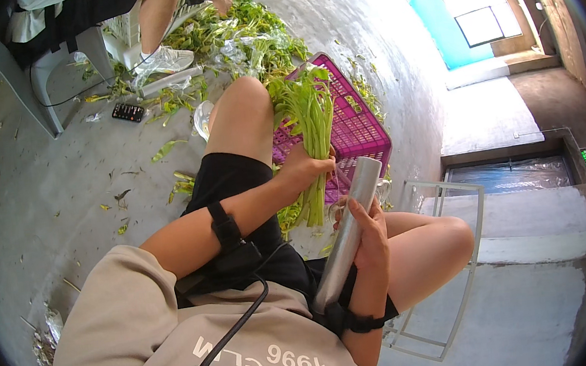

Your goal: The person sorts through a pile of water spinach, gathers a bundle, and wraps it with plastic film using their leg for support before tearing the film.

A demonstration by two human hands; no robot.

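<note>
My left hand [304, 172] is wrapped round a bunch of celery [315, 120], its leaves pointing away from me and the cut stalk ends toward me. The bunch is held between my knees, over a purple plastic crate [363, 133]. In my right hand [367, 231] is a long silvery roll of plastic film [349, 230], slanting from my lap up toward the crate. A thin clear strip seems to run between the roll and the stalks, close to both hands. Some fingertips of the right hand are hidden behind the roll.
Loose leafy greens [246, 41] are heaped beyond the crate. A person's hand [222, 3] is near them, beside a grey plastic chair [92, 50]. A black remote control [128, 112] lies on the floor. A white metal frame [480, 235] stands at right.
</note>
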